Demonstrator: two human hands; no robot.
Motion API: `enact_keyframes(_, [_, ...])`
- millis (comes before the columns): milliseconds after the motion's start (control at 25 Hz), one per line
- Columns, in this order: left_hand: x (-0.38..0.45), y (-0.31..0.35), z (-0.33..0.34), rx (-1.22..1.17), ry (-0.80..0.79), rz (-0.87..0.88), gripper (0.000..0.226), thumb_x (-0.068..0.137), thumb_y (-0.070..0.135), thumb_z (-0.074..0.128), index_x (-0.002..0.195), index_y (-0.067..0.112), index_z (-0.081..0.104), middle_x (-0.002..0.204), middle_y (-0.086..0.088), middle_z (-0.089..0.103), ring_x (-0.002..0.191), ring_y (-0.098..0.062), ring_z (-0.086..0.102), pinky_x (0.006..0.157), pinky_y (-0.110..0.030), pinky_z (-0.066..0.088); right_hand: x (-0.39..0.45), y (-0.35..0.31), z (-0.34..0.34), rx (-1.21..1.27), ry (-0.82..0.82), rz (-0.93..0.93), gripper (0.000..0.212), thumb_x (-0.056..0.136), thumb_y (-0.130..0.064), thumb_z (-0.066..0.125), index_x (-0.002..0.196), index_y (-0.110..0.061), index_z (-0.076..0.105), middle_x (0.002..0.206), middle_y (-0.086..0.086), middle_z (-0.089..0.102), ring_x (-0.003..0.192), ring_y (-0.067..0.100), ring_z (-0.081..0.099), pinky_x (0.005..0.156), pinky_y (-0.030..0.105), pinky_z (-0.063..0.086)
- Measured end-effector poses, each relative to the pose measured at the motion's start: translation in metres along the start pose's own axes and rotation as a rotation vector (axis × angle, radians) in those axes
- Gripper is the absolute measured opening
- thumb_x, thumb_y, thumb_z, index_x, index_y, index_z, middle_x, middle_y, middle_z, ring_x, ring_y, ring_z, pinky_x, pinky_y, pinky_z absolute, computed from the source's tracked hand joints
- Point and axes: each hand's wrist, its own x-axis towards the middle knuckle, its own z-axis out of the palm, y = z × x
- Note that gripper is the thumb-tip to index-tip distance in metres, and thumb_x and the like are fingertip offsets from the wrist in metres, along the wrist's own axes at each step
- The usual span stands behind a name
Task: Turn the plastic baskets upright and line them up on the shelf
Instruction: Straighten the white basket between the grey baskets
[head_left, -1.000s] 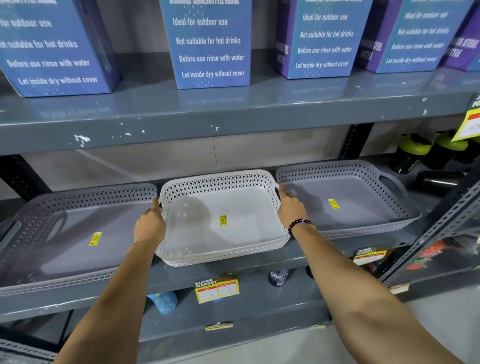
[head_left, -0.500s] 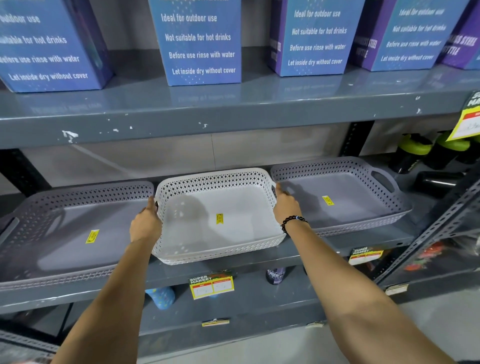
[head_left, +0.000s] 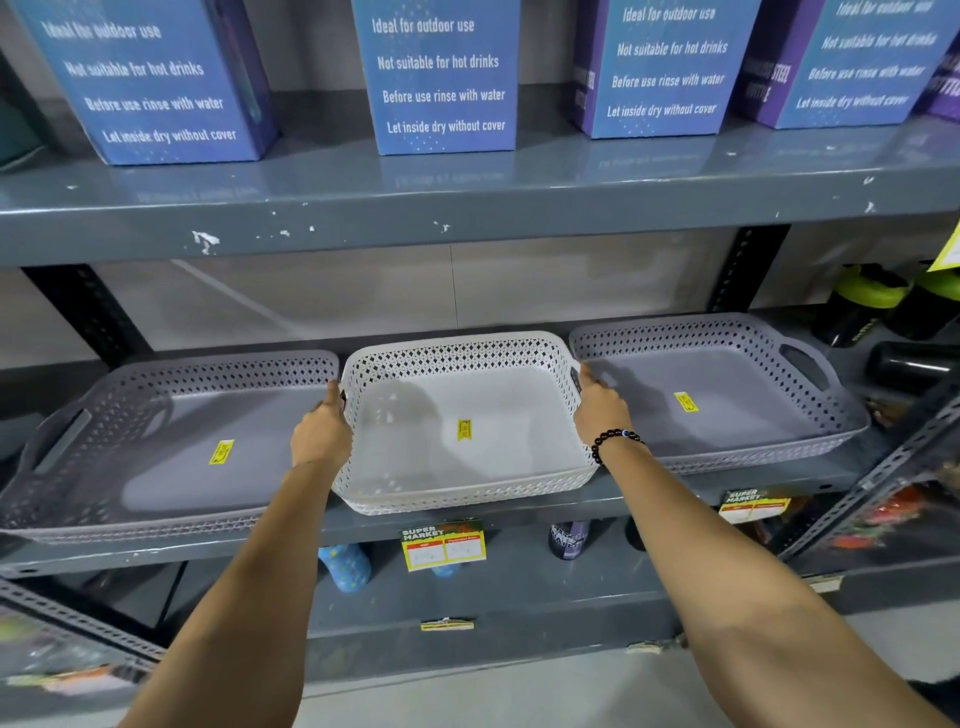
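Observation:
Three shallow perforated plastic baskets stand upright side by side on the grey middle shelf (head_left: 519, 512). The white basket (head_left: 415, 467) is in the middle, with a yellow sticker on its floor. My left hand (head_left: 322, 431) grips its left handle and my right hand (head_left: 600, 410), with a bead bracelet at the wrist, grips its right handle. A grey basket (head_left: 171, 452) lies to its left and another grey basket (head_left: 737, 395) to its right, both close against the white one. The white basket's front edge sticks out slightly past the shelf lip.
Blue boxes (head_left: 441, 78) line the shelf above, leaving low headroom. Dark bottles with green lids (head_left: 862, 301) stand at the far right of the middle shelf. Price tags (head_left: 444, 545) hang on the shelf lip. Bottles sit on the lower shelf. A metal upright (head_left: 883, 467) slants at right.
The white basket has shifted a little further back on the shelf between the two grey ones. Both hands stay on its handles.

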Motion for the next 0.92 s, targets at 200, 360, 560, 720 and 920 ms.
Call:
enact_keyframes(200, [0.0018,-0.0009,0.0021,-0.001,0.003,0.01,0.064,0.094,-0.002,0.031,0.152,0.019,0.015,0.115,-0.026,0.062,0.098,-0.041,0.061,0.079,-0.045,0.05,-0.0024,0.0,0.0006,0.002,0.013,0.015,0.07,0.09,0.007,0.036,0.151,-0.015,0.012,0.111,0.025,0.064,0.1,0.035,0.063,0.083,0.038,0.052])
enact_keyframes(360, [0.0032,-0.0033,0.003,0.009,0.015,0.021,0.06,0.096,0.001,0.029,0.152,0.019,0.015,0.114,-0.028,0.062,0.097,-0.042,0.061,0.081,-0.047,0.05,-0.0027,-0.0006,0.0022,0.004,0.016,0.012,0.07,0.089,0.007,0.037,0.151,-0.014,0.012,0.11,0.024,0.064,0.099,0.035,0.063,0.082,0.039,0.052])
enact_keyframes(560, [0.0038,-0.0045,0.0041,0.011,0.012,0.034,0.059,0.096,0.0,0.029,0.151,0.017,0.016,0.113,-0.029,0.063,0.098,-0.043,0.061,0.081,-0.047,0.05,-0.006,-0.0017,0.0022,0.014,0.029,0.022,0.07,0.088,0.009,0.037,0.151,-0.013,0.013,0.109,0.024,0.065,0.099,0.035,0.063,0.083,0.039,0.052])
enact_keyframes(720, [0.0021,-0.0036,0.0026,-0.014,0.014,0.032,0.059,0.095,-0.001,0.029,0.151,0.015,0.018,0.116,-0.028,0.061,0.101,-0.044,0.059,0.084,-0.048,0.048,-0.0087,-0.0023,-0.0003,0.002,0.02,0.024,0.069,0.088,0.009,0.037,0.151,-0.011,0.013,0.108,0.023,0.066,0.098,0.034,0.063,0.081,0.036,0.052])
enact_keyframes(920, [0.0031,-0.0057,0.0035,-0.009,0.012,0.031,0.06,0.095,-0.001,0.028,0.151,0.017,0.017,0.116,-0.028,0.062,0.101,-0.043,0.06,0.085,-0.048,0.049,-0.0093,-0.0041,-0.0005,-0.016,0.016,0.024,0.069,0.089,0.008,0.037,0.151,-0.011,0.013,0.107,0.023,0.066,0.093,0.032,0.063,0.079,0.036,0.052])
